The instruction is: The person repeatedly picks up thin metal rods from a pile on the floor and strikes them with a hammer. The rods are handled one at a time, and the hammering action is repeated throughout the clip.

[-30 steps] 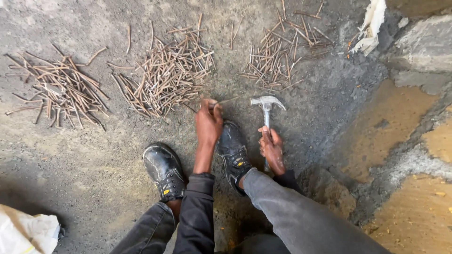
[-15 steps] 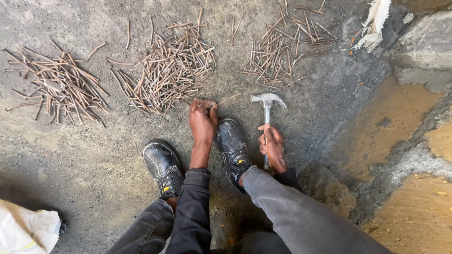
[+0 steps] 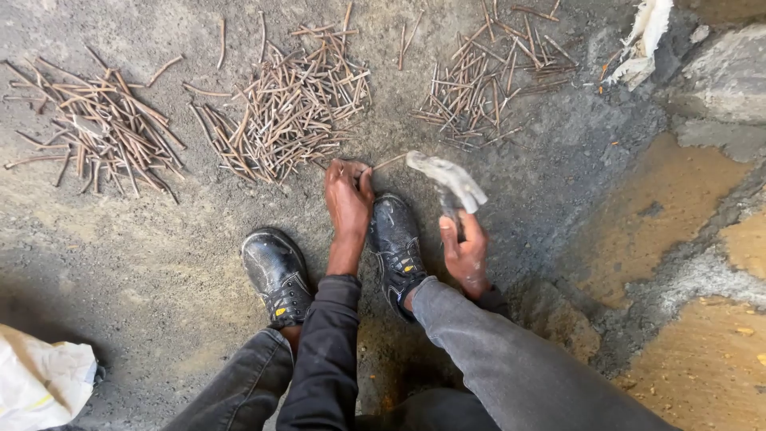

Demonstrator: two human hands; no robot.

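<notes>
Nearest in the head view are the person's bent knees in grey trousers, and a crumpled white bag point(image 3: 40, 383) lies on the floor at the near left corner. Just beyond the knees two black shoes stand on the grey concrete floor point(image 3: 159, 271), the left shoe point(image 3: 275, 275) a little nearer than the right shoe point(image 3: 396, 243). The right hand point(image 3: 464, 254) sits just right of the right shoe with its fingers point(image 3: 452, 239) wrapped tight around the handle of a hammer; the hammer head point(image 3: 447, 177) is blurred, lifted off the floor and tilted toward the left, just beyond the hand. The left hand point(image 3: 349, 198) reaches down between the two shoes, palm down, its fingers point(image 3: 363, 179) pinched shut on the near end of a thin nail point(image 3: 387, 163) that lies on the floor just beyond the toe of the right shoe, with the hammer head right beside its far end. Farther off three heaps of rusty nails lie spread on the floor: the left heap point(image 3: 96, 136), the middle heap point(image 3: 295, 112) just beyond the left hand, and the right heap point(image 3: 487, 80). At the far right, a torn white scrap point(image 3: 642, 40) rests beside a grey stone block point(image 3: 726, 76), and ochre patches point(image 3: 638, 231) stain the floor on the right.
</notes>
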